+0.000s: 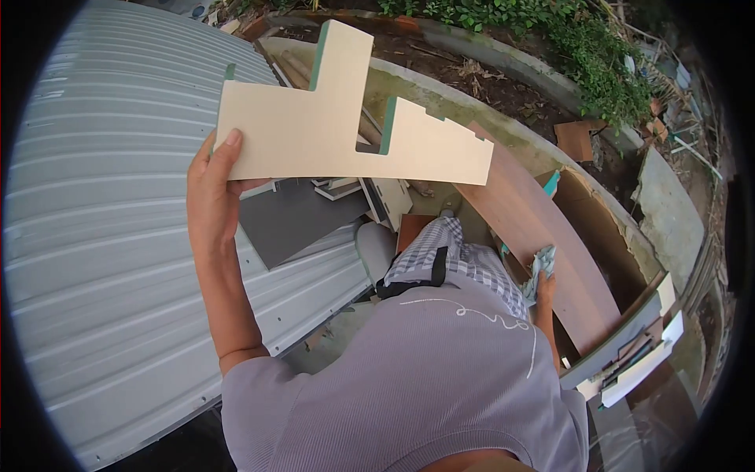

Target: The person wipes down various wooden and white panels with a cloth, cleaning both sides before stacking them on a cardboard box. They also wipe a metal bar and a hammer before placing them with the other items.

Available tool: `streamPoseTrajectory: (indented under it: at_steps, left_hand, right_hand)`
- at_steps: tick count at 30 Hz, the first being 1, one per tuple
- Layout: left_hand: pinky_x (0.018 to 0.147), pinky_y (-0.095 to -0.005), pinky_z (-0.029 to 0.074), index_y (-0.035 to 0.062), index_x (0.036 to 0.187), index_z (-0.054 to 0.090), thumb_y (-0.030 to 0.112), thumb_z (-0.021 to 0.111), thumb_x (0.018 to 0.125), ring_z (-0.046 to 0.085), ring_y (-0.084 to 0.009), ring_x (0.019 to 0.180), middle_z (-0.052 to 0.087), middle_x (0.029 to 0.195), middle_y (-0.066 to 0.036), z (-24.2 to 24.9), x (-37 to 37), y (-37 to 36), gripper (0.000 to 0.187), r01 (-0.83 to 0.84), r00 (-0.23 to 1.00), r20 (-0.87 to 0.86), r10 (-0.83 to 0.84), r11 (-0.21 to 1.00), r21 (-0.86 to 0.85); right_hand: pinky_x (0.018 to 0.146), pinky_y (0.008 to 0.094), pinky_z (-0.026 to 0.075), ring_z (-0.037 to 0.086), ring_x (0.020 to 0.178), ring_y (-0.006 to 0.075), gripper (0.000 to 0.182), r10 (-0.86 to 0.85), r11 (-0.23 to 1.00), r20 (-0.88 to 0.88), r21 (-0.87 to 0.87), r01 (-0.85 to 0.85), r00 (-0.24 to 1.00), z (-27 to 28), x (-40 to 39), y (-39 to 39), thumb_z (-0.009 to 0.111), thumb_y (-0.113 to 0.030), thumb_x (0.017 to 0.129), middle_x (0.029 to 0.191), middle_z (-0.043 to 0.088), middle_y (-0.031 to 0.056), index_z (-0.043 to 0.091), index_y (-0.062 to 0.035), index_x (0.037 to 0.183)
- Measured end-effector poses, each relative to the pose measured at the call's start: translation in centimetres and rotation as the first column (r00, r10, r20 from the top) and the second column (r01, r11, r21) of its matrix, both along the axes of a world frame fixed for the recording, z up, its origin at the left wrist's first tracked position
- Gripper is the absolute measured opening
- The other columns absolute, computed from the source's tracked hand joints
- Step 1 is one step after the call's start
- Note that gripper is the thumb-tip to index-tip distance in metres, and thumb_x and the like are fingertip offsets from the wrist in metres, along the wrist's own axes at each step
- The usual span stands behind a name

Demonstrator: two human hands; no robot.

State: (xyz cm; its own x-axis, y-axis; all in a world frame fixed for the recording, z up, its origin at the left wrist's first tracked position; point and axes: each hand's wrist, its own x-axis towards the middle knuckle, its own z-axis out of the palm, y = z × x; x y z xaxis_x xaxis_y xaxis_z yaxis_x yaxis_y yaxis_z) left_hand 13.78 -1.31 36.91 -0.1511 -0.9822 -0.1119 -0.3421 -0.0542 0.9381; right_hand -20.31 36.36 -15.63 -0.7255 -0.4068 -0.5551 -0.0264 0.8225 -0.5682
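My left hand grips the left end of a cream panel, its thumb on the front face. The panel is held up in front of me and has deep notches with green edges. In my right hand is a crumpled pale cloth, lying against a long brown board on my right. Below the raised panel a dark grey panel lies on the corrugated metal sheet, next to several smaller white-and-black pieces.
An open cardboard box stands under and beyond the brown board. Several panels and strips are stacked at the lower right. A low concrete kerb curves behind, with green plants past it.
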Motion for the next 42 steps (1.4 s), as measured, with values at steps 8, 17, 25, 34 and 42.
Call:
streamPoseTrajectory:
  at_steps: [8, 17, 25, 34, 42]
  left_hand:
    - [0.067, -0.0327, 0.055, -0.0087, 0.108, 0.047, 0.029, 0.050, 0.085, 0.061, -0.0236, 0.084, 0.056, 0.095, -0.018, -3.7, 7.4, -2.7, 0.044, -0.404, 0.915, -0.098, 0.392, 0.890, -0.211]
    - [0.055, -0.0333, 0.051, -0.0044, 0.107, 0.050, 0.023, 0.051, 0.081, 0.060, -0.0256, 0.080, 0.058, 0.093, -0.017, -24.5, 14.1, -18.9, 0.038, -0.745, 0.663, -0.162, 0.731, 0.666, -0.038]
    - [0.084, -0.0476, 0.039, -0.0047, 0.111, 0.051, 0.028, 0.049, 0.082, 0.054, -0.0396, 0.093, 0.058, 0.101, -0.024, -38.6, 16.2, -27.8, 0.044, -0.850, 0.391, 0.263, 0.882, 0.456, -0.263]
    - [0.080, -0.0439, 0.042, -0.0012, 0.113, 0.051, 0.027, 0.049, 0.084, 0.056, -0.0372, 0.091, 0.059, 0.102, -0.021, -45.6, 16.9, -31.5, 0.040, -0.879, 0.390, 0.236, 0.890, 0.436, -0.194]
    - [0.081, -0.0392, 0.042, -0.0011, 0.113, 0.050, 0.023, 0.052, 0.085, 0.057, -0.0319, 0.091, 0.058, 0.101, -0.019, -51.8, 21.1, -33.0, 0.037, -0.866, 0.454, 0.067, 0.888, 0.458, -0.203]
  right_hand:
    - [0.086, 0.0418, 0.040, 0.053, 0.102, 0.0394, 0.058, 0.126, 0.992, -0.150, 0.013, -0.126, 0.981, -2.3, -1.3, -0.4, 0.053, -0.034, 0.080, 0.107, 0.054, 0.0303, 0.045, 0.0115, 0.115]
    - [0.082, 0.0418, 0.041, 0.054, 0.097, 0.0398, 0.056, 0.078, 0.993, -0.154, 0.098, -0.064, 0.985, 2.9, 1.2, 2.2, 0.052, -0.036, 0.081, 0.101, 0.055, 0.0295, 0.048, 0.0115, 0.110]
    - [0.081, 0.0418, 0.040, 0.054, 0.094, 0.0399, 0.053, 0.007, 0.981, -0.178, 0.192, 0.028, 0.984, 10.8, 5.5, 3.4, 0.051, -0.033, 0.081, 0.101, 0.055, 0.0299, 0.047, 0.0112, 0.110]
    - [0.074, 0.0380, 0.043, 0.056, 0.085, 0.0280, 0.044, 0.088, 0.988, -0.113, 0.136, -0.072, 0.990, 18.2, 5.9, -6.7, 0.055, -0.026, 0.080, 0.093, 0.058, 0.0203, 0.049, 0.0081, 0.108]
    - [0.074, 0.0370, 0.042, 0.055, 0.081, 0.0258, 0.042, 0.044, 0.994, -0.008, 0.097, -0.043, 0.999, 20.7, 5.8, -13.7, 0.053, -0.027, 0.082, 0.090, 0.058, 0.0198, 0.050, 0.0085, 0.104]
